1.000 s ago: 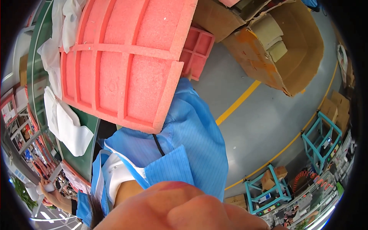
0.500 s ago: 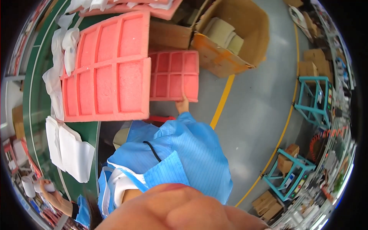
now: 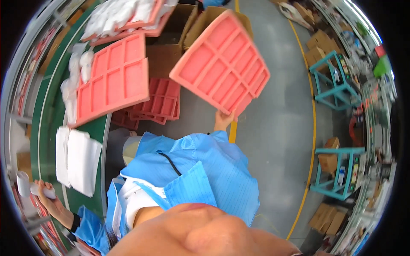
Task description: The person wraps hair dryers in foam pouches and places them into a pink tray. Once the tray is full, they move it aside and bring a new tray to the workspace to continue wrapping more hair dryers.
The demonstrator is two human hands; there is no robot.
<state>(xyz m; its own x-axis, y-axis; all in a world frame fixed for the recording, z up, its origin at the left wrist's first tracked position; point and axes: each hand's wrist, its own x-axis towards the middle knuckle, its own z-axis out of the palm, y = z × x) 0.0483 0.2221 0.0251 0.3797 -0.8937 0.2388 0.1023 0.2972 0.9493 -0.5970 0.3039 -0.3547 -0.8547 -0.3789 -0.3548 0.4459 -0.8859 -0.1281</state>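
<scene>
My right hand [image 3: 224, 119] grips the lower corner of a pink foam tray [image 3: 224, 64], divided into rectangular compartments. It is held tilted above the floor, and its compartments look bare. My left hand [image 3: 48, 198], out at the far left, is closed around a white cylindrical piece [image 3: 46, 191]; a similar white cylinder [image 3: 23, 183] stands beside it. Between the hands, another pink compartment tray [image 3: 113, 79] lies on the green table, overhanging its edge. White wrapped pieces [image 3: 86, 66] lie along that tray's left side. White sheets [image 3: 81, 164] are stacked nearer to me.
More pink trays [image 3: 160, 100] are stacked low beside the green table [image 3: 51, 85]. Open cardboard boxes [image 3: 200, 25] stand beyond. A pink tray with white wrapped pieces [image 3: 124, 17] sits at the table's far end. Teal stands [image 3: 339, 170] and shelving line the right.
My right hand has lifted the pink tray from the low stack up and to the right, uncovering the trays beneath. My left hand still holds the white piece. The view has shifted.
</scene>
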